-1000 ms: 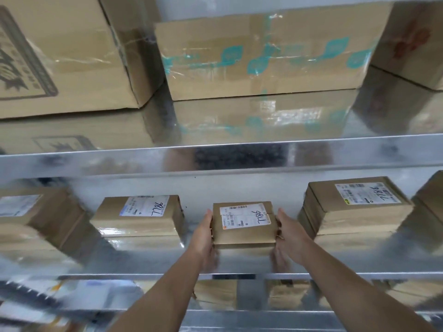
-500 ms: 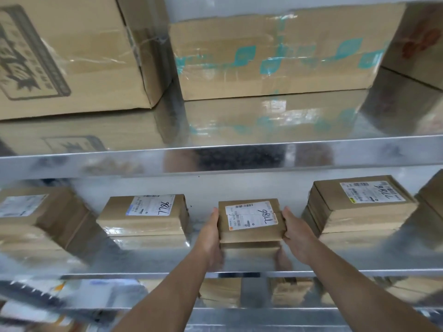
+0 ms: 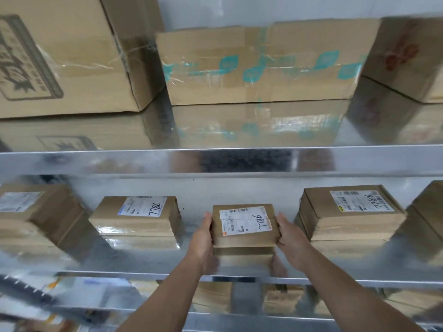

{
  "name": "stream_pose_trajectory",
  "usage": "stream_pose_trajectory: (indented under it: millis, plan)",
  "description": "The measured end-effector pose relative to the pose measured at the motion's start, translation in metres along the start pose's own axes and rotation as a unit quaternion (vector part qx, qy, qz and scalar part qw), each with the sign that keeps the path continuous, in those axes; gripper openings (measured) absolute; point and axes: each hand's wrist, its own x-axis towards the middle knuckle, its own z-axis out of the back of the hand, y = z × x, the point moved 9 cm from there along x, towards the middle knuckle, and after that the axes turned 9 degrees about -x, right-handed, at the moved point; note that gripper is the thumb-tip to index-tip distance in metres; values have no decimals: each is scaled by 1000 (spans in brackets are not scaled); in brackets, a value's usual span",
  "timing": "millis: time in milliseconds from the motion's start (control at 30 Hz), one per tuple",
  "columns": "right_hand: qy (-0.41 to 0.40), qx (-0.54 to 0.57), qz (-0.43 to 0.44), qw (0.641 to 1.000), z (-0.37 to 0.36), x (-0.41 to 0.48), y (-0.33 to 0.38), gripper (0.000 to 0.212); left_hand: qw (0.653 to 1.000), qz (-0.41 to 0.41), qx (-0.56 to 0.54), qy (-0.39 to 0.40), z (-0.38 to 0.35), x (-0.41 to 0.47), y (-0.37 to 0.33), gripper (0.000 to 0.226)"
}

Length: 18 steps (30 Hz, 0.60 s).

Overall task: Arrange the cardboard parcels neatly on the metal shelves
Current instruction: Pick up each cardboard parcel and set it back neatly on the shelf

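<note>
The left hand [image 3: 203,238] and right hand [image 3: 291,240] hold the small parcel [image 3: 244,226] by its two sides, fingers closed against it (label upward, marked "98LL"). The small parcel is low on the metal shelf [image 3: 143,262], between a labelled parcel [image 3: 136,216] and a parcel stack [image 3: 350,214], apart from both.

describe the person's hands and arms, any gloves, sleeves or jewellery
The left hand and right hand are bare, without gloves; no ring, watch or wristband shows. Both forearms are bare too, with no sleeve in view down to the picture's bottom edge.
</note>
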Motion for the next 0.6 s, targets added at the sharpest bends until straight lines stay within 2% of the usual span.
stream_pose_trajectory:
  millis: [200,400,600]
  plan:
    - [-4,-45,1,999,10,-4,8,44,1000,-23,12,-12,-5,-4,-1,45]
    - [-11,-113,28,993,17,-7,21,57,999,-40,-16,-33,6,6,-3,44]
    - [6,-78,31,996,17,-12,31,56,995,-90,7,-48,17,18,-14,49]
